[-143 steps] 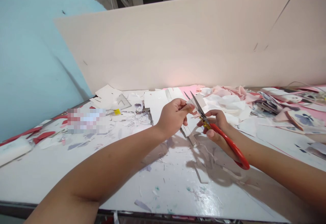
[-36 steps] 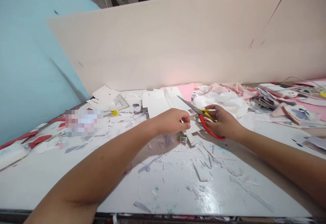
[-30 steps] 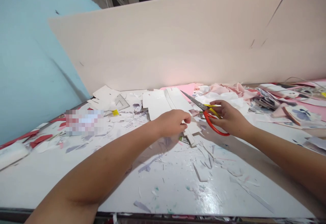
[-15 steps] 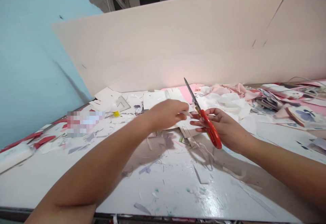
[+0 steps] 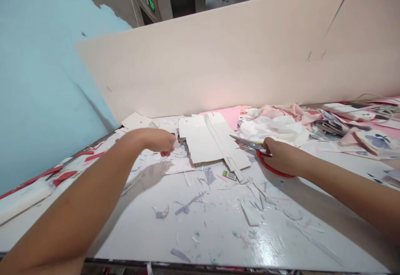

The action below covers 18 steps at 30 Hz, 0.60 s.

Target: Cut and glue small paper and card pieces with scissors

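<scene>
My right hand (image 5: 283,155) grips the red-handled scissors (image 5: 246,142), its fingers wrapped round the handles. The grey blades point left, over the right edge of a white card sheet (image 5: 203,141). Left of that card, my left hand (image 5: 159,141) is closed above the table, its fingertips pinched on a small pale piece (image 5: 176,143) that looks like paper. Most of that piece is hidden by the fingers. A narrow card strip (image 5: 223,148) lies slantwise across the white card. Beside its lower end is a small green-and-white label (image 5: 229,175).
Paper scraps (image 5: 189,204) litter the white table (image 5: 140,233). Pink paper (image 5: 231,114) and crumpled white sheets (image 5: 275,128) lie behind the card. A power strip (image 5: 346,110) with cables is at the back right. A pale board (image 5: 218,58) closes off the back; a white roll (image 5: 25,198) lies left.
My hands have moved apart: the left hand went left with the small piece, the right hand moved slightly right. The scissors swung from pointing up to pointing left, with the grip now round the handles.
</scene>
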### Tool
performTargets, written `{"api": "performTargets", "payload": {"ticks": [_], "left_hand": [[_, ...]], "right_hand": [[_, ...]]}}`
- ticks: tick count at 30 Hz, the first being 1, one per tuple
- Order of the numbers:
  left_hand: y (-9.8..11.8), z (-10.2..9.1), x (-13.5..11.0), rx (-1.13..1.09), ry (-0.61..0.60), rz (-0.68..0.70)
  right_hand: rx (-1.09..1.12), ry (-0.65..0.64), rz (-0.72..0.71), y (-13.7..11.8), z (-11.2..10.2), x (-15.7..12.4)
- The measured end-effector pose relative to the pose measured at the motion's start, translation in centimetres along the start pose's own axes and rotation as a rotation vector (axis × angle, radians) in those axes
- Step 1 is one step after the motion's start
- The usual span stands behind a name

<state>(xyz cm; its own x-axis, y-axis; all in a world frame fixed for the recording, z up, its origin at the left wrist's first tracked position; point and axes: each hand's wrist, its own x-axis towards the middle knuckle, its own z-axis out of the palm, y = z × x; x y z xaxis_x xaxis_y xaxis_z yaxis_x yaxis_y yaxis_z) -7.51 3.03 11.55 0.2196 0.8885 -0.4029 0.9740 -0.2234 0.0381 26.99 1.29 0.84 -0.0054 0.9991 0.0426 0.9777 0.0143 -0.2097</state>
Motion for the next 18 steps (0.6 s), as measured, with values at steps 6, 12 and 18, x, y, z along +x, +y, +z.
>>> {"api": "performTargets", "payload": {"ticks": [6, 12, 18], "left_hand": [[0.4, 4.4, 3.1, 0.125, 0.055, 0.071], [-0.2, 5.1, 3.7, 0.074, 0.089, 0.077], [-0.6, 4.8, 3.5, 0.053, 0.113, 0.063]], "right_hand": [[-0.164, 0.019, 0.019, -0.7, -1.6, -1.0], [-0.185, 0.002, 0.047, -0.8, -1.5, -1.2], [-0.182, 0.014, 0.067, -0.8, -1.2, -1.2]]}}
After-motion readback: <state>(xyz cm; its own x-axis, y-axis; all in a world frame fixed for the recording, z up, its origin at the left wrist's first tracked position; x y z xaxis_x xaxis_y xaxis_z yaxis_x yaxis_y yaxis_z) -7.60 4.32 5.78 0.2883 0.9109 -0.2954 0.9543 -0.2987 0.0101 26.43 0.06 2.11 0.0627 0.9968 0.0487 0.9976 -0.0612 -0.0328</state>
